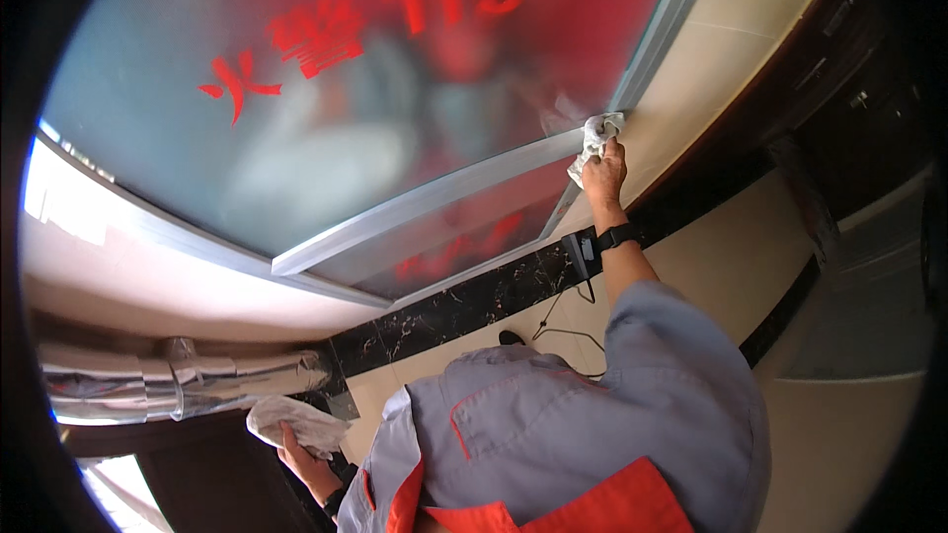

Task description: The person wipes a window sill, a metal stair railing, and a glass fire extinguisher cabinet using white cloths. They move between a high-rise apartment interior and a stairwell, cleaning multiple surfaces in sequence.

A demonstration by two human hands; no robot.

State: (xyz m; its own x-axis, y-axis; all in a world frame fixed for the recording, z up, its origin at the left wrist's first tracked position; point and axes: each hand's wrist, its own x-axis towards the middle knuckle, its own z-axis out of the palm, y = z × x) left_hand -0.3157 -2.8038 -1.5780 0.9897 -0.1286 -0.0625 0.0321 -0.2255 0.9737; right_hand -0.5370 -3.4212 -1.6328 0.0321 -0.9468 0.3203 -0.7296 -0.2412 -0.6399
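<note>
My right hand (606,172) reaches up and presses a crumpled white cloth (592,135) against the corner where the aluminium frame (644,66) meets a crossbar (437,196). Its fingers are bunched in the cloth. The frame borders a large glass panel (296,155) with big red writing; a smaller glass strip (444,237) below the crossbar also bears red characters. Low on the left, my left hand (302,463) holds a second pale cloth (296,423), away from the glass. A reflection shows blurred in the panel.
Shiny wrapped pipes (111,385) run along the left. A black marbled skirting (459,303) borders the tiled floor (711,266). A black device (581,255) with a cable (563,329) is by my right wrist. Dark wooden panelling (822,66) stands at right.
</note>
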